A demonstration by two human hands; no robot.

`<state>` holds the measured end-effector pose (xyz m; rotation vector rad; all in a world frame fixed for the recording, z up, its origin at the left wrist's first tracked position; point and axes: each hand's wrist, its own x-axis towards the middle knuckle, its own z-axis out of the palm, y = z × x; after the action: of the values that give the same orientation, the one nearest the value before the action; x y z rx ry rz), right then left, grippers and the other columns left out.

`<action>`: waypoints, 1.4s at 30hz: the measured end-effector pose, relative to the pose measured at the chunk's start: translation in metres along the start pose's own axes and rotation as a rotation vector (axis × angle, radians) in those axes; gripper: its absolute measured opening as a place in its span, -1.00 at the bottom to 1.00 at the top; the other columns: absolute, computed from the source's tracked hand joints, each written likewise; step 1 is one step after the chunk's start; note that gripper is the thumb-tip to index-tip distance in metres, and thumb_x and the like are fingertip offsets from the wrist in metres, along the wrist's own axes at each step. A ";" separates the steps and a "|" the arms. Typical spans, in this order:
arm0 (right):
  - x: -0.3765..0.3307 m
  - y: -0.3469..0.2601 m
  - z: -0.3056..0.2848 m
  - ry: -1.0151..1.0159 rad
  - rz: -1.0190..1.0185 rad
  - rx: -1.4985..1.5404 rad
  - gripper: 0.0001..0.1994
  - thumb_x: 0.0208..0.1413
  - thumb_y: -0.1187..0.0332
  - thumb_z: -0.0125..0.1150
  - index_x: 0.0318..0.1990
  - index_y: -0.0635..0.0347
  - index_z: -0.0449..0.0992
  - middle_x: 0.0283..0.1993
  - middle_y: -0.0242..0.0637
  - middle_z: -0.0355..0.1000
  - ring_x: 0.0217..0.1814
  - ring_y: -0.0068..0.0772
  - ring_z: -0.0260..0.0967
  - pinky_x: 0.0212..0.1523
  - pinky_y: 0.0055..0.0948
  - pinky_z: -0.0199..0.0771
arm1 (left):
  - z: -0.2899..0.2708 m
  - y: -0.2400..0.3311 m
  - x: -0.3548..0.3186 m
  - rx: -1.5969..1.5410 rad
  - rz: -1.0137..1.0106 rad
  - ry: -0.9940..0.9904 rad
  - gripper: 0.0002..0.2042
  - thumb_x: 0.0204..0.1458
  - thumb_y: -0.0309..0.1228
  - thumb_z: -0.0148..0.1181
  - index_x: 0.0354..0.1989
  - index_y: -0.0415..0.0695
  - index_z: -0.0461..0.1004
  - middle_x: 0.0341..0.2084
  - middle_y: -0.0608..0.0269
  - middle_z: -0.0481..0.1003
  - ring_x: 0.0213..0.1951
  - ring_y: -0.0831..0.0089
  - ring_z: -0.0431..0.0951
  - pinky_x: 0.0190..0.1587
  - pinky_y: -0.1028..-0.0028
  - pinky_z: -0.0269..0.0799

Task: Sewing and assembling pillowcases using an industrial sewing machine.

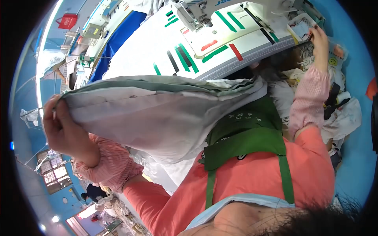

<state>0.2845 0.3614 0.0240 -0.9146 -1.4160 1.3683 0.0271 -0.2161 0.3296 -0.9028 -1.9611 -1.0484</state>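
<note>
My left hand (69,133) is raised at the far left, its fingers closed on the edge of a piece of light grey fabric (145,118). From there the fabric stretches across to my lap, with a greenish-grey layer folded along its top edge. Over at the right end of the sewing table, my right hand (321,41) reaches to a small white tray (291,29). Its fingers are bent together at the tray's rim around something small and dark, too hidden to name. A green apron (244,145) lies under the fabric's right end.
Ahead is a white sewing table (130,59) with coloured tape strips and a ruler (252,59) along its front edge. The sewing machine head (193,15) stands over it. Cloth scraps (346,118) are heaped at my right. A blue cloth (118,43) hangs beyond the table's left side.
</note>
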 end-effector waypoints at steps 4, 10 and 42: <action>-0.132 -0.052 0.098 -0.469 -0.055 0.171 -0.87 0.07 0.48 0.04 -0.24 0.22 0.47 -0.36 -0.38 0.40 -0.45 -0.65 0.24 -0.41 -0.69 0.24 | 0.015 -0.010 -0.005 -0.100 0.026 -0.114 -0.89 0.11 -0.62 0.16 -0.20 -0.33 0.52 -0.32 0.20 0.56 -0.35 0.56 0.52 -0.25 0.61 0.46; -0.227 -0.212 0.246 -1.141 -0.342 0.256 -0.37 -0.07 0.22 0.36 0.18 0.27 0.36 0.04 -0.29 0.45 -0.55 -0.67 0.33 -0.52 -0.57 0.37 | 0.025 0.006 0.007 -0.028 0.014 -0.252 -0.87 0.11 -0.54 0.21 -0.19 -0.30 0.54 -0.44 0.32 0.55 -0.43 0.69 0.46 -0.37 0.71 0.34; -0.218 -0.048 0.148 -1.419 0.177 -0.205 -0.89 -0.01 0.40 0.19 -0.43 0.27 0.54 -0.55 -0.37 0.55 -0.63 -0.65 0.30 -0.56 -0.58 0.28 | -0.014 -0.026 0.030 -0.003 -0.125 -0.015 -0.87 0.12 -0.51 0.19 -0.23 -0.33 0.54 -0.38 0.21 0.55 -0.35 0.54 0.51 -0.29 0.59 0.45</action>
<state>0.2109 0.1054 0.0528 -0.0266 -2.5541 2.1698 -0.0057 -0.2325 0.3507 -0.8005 -2.0509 -1.1177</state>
